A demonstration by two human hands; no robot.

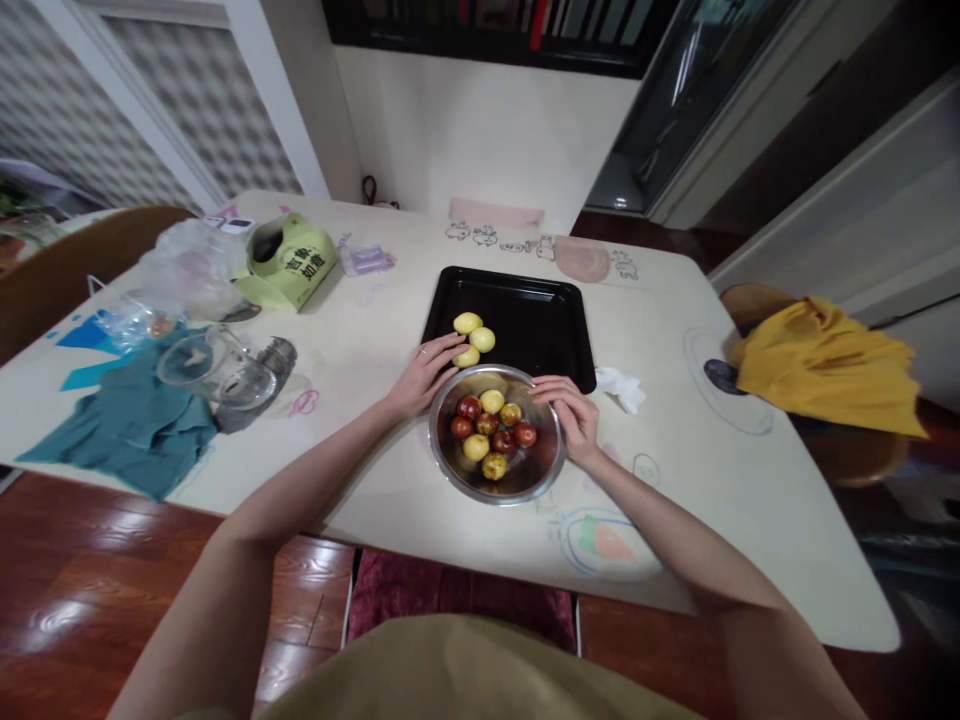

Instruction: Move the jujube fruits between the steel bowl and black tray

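A round stainless steel bowl [442, 465] stands at the table's front, with several red-brown and yellow jujube-like fruits [493, 422] inside. Behind it, partly overlapped by its rim, lies a black baking tray [536, 320]. Three yellow-green fruits [482, 340] of the same kind rest together on the tray's near left part. My left hand [426, 378] is at the tray's left front corner, fingers stretched out, their tips touching the nearest fruit beside the bowl. Across the right rim of the bowl lie the fingers of my right hand [571, 412], holding it at that side.
Left on the table are a glass pitcher [217, 370] lying on its side, a teal cloth [142, 430], a green tissue box [292, 262] and plastic bags [191, 265]. A crumpled white tissue [621, 388] lies right of the tray. Yellow fabric [829, 360] covers a chair at right.
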